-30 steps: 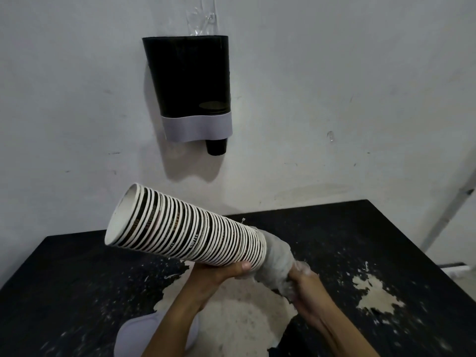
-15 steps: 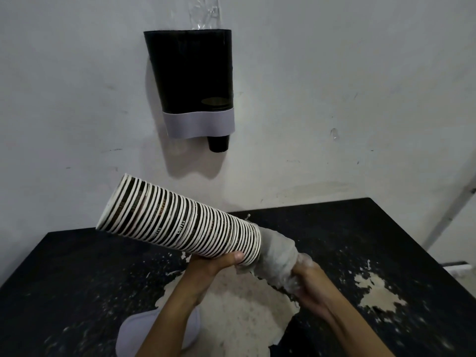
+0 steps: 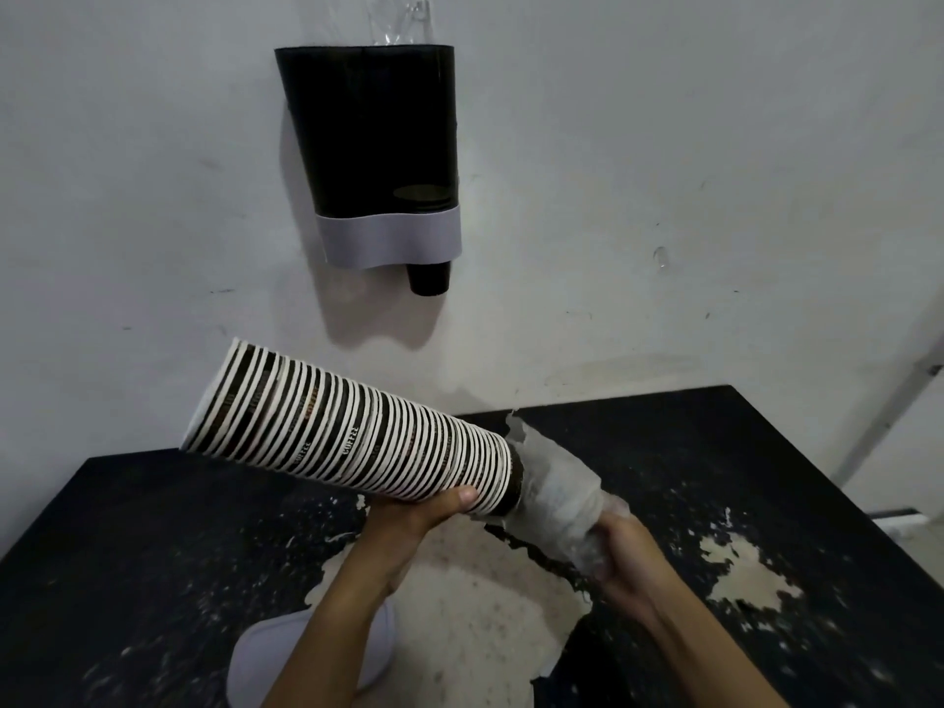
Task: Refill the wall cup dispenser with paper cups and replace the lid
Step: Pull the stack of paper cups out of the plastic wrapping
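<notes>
A long stack of black paper cups with white rims [image 3: 347, 431] lies nearly level in the air, its open end pointing up-left. My left hand [image 3: 414, 518] grips the stack from below near its narrow end. A bunched clear plastic sleeve [image 3: 559, 495] still covers that end, and my right hand [image 3: 626, 554] is closed on the sleeve. The dark cup dispenser [image 3: 373, 140] with a grey band hangs on the wall above, lidless, a single black cup [image 3: 428, 278] poking out below. The grey lid [image 3: 255, 661] lies on the table under my left forearm.
The black table [image 3: 127, 554] has worn, peeled patches showing pale material in its middle and at the right. Its back edge meets the white wall. A pale strip runs down the wall at the far right.
The sleeve has slid further off the stack's narrow end as my right hand pulled it back. The stack's open end has turned more away from me.
</notes>
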